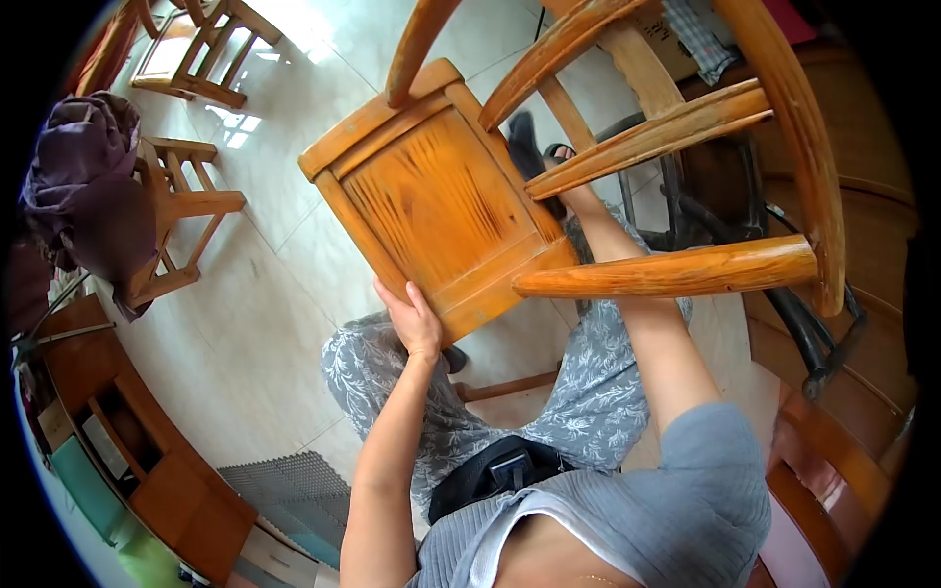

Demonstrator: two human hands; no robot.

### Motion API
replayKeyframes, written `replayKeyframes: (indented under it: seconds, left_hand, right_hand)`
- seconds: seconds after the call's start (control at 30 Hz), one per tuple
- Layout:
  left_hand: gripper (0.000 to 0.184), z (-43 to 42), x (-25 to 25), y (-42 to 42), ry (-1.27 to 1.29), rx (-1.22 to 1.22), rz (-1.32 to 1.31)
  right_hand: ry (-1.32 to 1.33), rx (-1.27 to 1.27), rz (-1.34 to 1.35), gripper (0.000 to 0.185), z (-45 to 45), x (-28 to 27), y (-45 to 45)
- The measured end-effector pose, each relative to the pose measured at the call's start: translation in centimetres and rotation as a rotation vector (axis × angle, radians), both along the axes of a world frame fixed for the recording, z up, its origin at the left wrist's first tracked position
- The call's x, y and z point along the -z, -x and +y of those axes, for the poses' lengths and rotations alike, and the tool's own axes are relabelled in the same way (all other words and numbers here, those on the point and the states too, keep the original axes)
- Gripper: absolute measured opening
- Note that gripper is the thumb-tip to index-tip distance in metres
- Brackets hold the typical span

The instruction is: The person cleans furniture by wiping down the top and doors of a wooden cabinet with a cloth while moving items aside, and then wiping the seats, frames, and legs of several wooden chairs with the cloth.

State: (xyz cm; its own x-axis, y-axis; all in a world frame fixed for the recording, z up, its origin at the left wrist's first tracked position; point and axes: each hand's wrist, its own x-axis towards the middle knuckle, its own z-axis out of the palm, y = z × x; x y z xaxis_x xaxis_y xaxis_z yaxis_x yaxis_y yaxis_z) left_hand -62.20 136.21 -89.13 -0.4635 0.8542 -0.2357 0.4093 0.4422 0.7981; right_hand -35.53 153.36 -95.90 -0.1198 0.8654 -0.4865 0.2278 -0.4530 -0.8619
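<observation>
A wooden chair is tipped in front of me, with its orange-brown seat panel [441, 191] facing up and its curved back rails [667, 269] extending to the right. At the near left edge of the seat, my left hand [417, 321] grips the wood, with some fingers hidden beneath it. My right arm passes behind the lower rail. Near the seat's right edge, my right hand [578, 199] is largely covered by the chair, and its fingers cannot be made out.
Wooden stools [191, 203] stand at left, one beside purple cloth [83, 157]. A brown cabinet [147, 441] is lower left, near grey mesh [294, 495]. Black metal legs [809, 343] and a cardboard box [667, 44] are at right. My patterned trousers [598, 392] are below the chair.
</observation>
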Motion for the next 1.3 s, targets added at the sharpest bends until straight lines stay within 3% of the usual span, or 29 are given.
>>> replayKeyframes:
  seconds: [0.03,0.1,0.2,0.27,0.3,0.37,0.43,0.5,0.57,0.6,0.63,0.73,0.8,0.83,0.87,0.93,1.0,1.13,1.17,1.23,1.27,1.3]
  left_hand:
    - [0.057,-0.3,0.9,0.2,-0.012,0.005,0.014]
    - [0.057,-0.8,0.7,-0.1,0.006,-0.021,-0.011]
    - [0.057,-0.6,0.6,0.0,-0.022,-0.022,-0.028]
    - [0.058,-0.6,0.6,0.1,0.009,-0.03,-0.019]
    - [0.058,-0.7,0.5,0.1,0.018,-0.035,-0.008]
    - [0.06,-0.5,0.8,0.2,0.036,-0.058,-0.002]
    - [0.06,-0.6,0.9,0.2,0.017,-0.069,0.015]
    - [0.059,-0.5,0.2,0.1,0.054,-0.084,-0.02]
    - [0.058,-0.5,0.9,0.1,0.019,-0.093,-0.042]
    - [0.058,-0.5,1.1,0.2,0.006,-0.093,-0.051]
    - [0.057,-0.6,1.2,0.1,-0.019,-0.112,-0.044]
    - [0.057,-0.6,0.8,0.3,0.002,-0.12,-0.099]
    - [0.057,-0.6,0.9,0.2,-0.008,-0.13,-0.07]
    - [0.057,-0.7,0.8,0.2,0.0,-0.131,-0.078]
    - [0.057,-0.7,0.8,0.2,0.008,-0.132,-0.082]
    - [0.057,-0.2,1.0,0.3,-0.013,-0.135,-0.083]
    - [0.057,-0.5,0.2,0.2,0.022,-0.11,-0.089]
    - [0.058,-0.6,0.8,-0.1,0.002,-0.101,-0.1]
    - [0.059,-0.6,0.7,-0.1,0.02,-0.088,-0.099]
    - [0.059,-0.5,0.4,-0.1,0.005,-0.087,-0.105]
    - [0.059,-0.5,0.2,-0.1,-0.001,-0.081,-0.11]
    - [0.06,-0.7,0.2,-0.2,0.005,-0.082,-0.105]
  right_hand:
    - [0.098,0.078,0.119,0.046,-1.9,-0.6,-0.9]
    - [0.045,0.098,0.179,0.053,-4.8,-0.2,-2.3]
    - [-0.303,-0.095,0.015,0.061,-7.7,-1.8,-2.5]
    - [-0.747,-0.245,-0.357,0.066,-9.3,-3.2,-1.9]
    - [-0.638,-0.26,-0.321,0.069,-10.4,-6.0,-1.4]
    - [-0.598,-0.091,-0.454,0.054,-13.6,-5.8,-1.9]
    - [-0.112,0.125,-0.221,0.038,-16.2,-9.6,-0.3]
    - [0.113,0.26,-0.183,0.024,-18.9,-14.3,2.7]
    - [0.13,0.007,-0.18,0.026,-22.2,-13.4,3.7]
    - [-0.057,-0.147,-0.277,0.033,-22.7,-13.5,4.7]
    - [-0.279,-0.266,-0.396,0.038,-20.9,-16.9,8.2]
    - [-0.597,-0.22,-0.625,0.062,-15.5,-15.9,14.4]
    - [-0.677,-0.246,-0.766,0.072,-11.7,-9.9,16.0]
    - [-0.776,-0.224,-0.98,0.069,-10.2,-6.8,16.7]
    - [-0.962,-0.206,-0.977,0.064,-8.4,-5.1,17.3]
    - [-1.065,-0.305,-0.944,0.054,-3.6,-3.8,17.6]
    - [-1.063,-0.152,-1.056,0.046,2.9,-2.3,17.5]
    - [-1.004,0.341,-0.97,0.028,12.8,-5.4,15.0]
    - [-0.865,0.508,-0.683,0.023,14.4,-5.6,14.5]
    - [-0.641,0.314,-0.642,0.02,16.2,-6.6,15.4]
    - [-0.531,-0.037,-0.886,0.022,15.6,-7.1,15.7]
    - [-0.525,-0.086,-0.93,0.023,15.3,-6.8,15.7]
